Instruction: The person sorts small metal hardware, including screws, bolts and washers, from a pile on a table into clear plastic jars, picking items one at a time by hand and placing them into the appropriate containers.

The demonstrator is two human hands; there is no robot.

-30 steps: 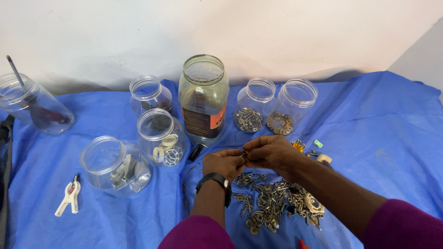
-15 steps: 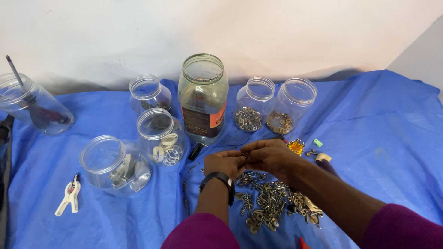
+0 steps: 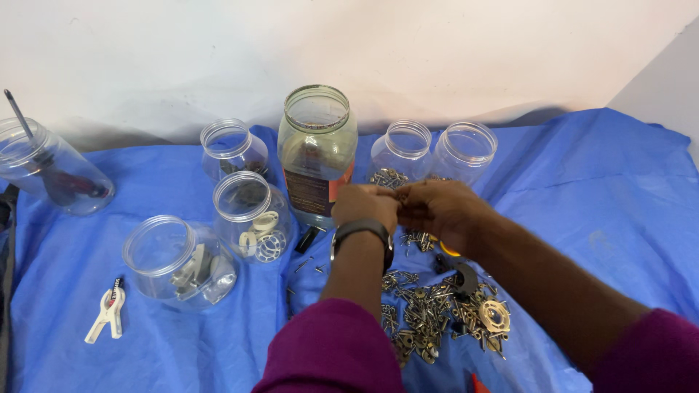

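While both hands [image 3: 408,207] pinch something too small to tell, it could drop into the screws [image 3: 429,313] beneath.

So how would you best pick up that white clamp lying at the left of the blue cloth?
Probably by its two splayed handles. The white spring clamp lies flat, dark-tipped nose pointing away, handles toward the near edge. Coming from above at the near end, a pinch across the handles seems easiest, clear of the tilted jar beside it.

A white clamp [image 3: 108,314] is laid on the blue cloth [image 3: 604,189] near the left edge. A tilted clear jar [image 3: 51,171] with a screwdriver inside is seen far left, and a tall glass jar [image 3: 317,153] is stood upright at the centre back. Two small clear jars [image 3: 233,149] [image 3: 253,215] are set just left of it.
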